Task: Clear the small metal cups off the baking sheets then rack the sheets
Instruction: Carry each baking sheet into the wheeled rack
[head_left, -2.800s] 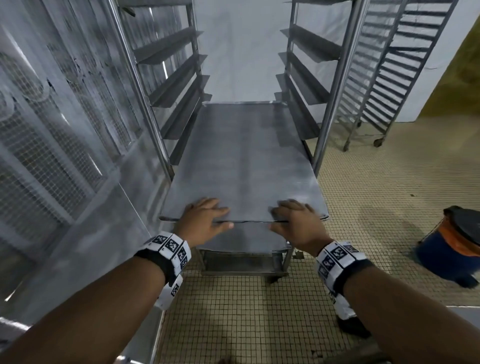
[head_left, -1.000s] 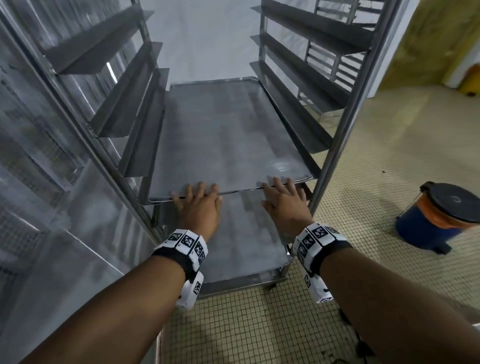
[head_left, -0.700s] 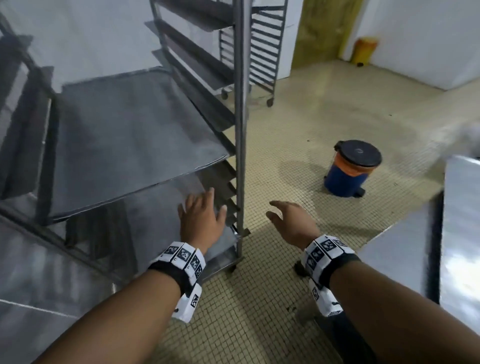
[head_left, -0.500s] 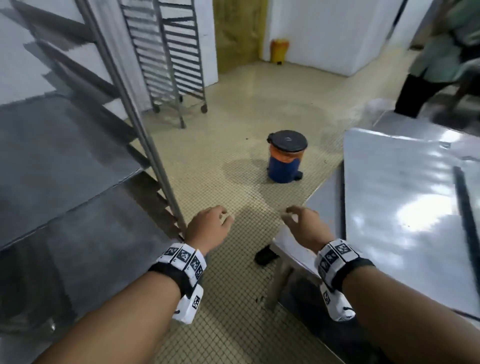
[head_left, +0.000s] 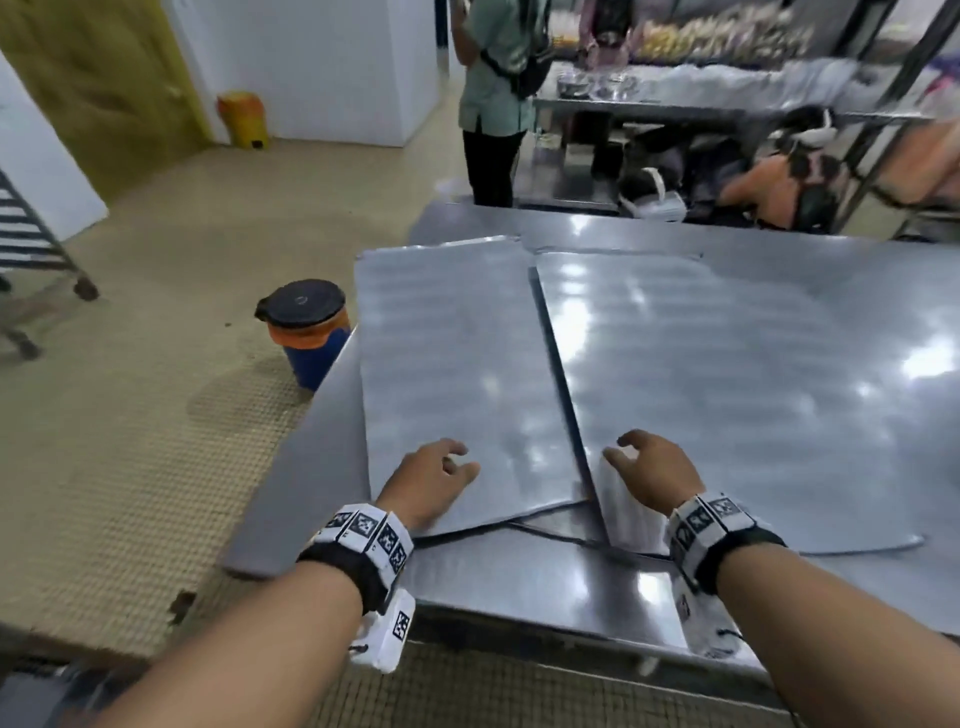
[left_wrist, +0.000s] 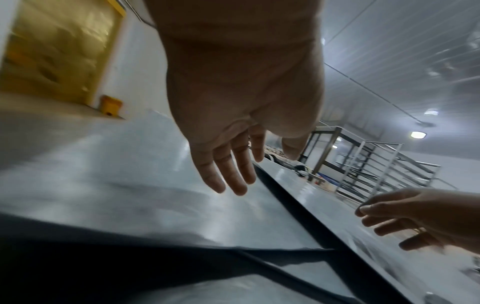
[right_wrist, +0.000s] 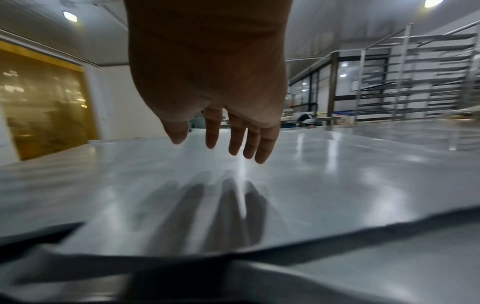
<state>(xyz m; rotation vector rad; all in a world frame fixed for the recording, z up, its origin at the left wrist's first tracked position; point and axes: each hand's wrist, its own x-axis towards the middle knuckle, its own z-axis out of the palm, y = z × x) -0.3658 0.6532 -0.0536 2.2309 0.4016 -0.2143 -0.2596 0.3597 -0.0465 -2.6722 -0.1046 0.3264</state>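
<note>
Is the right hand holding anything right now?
No, the right hand hangs with fingers loosely spread above the baking sheet, holding nothing.

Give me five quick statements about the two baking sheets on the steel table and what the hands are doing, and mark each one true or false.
1. Two baking sheets, the left sheet and the right sheet, lie side by side on the steel table. True.
2. The left hand grips a metal cup. False: it holds nothing, fingers relaxed above the left sheet.
3. The right hand is over the right sheet's near-left corner. True.
4. Small cups cover both sheets. False: no cups show on either.
5. A blue and orange bin stands on the table. False: it stands on the floor, left of the table.
</note>
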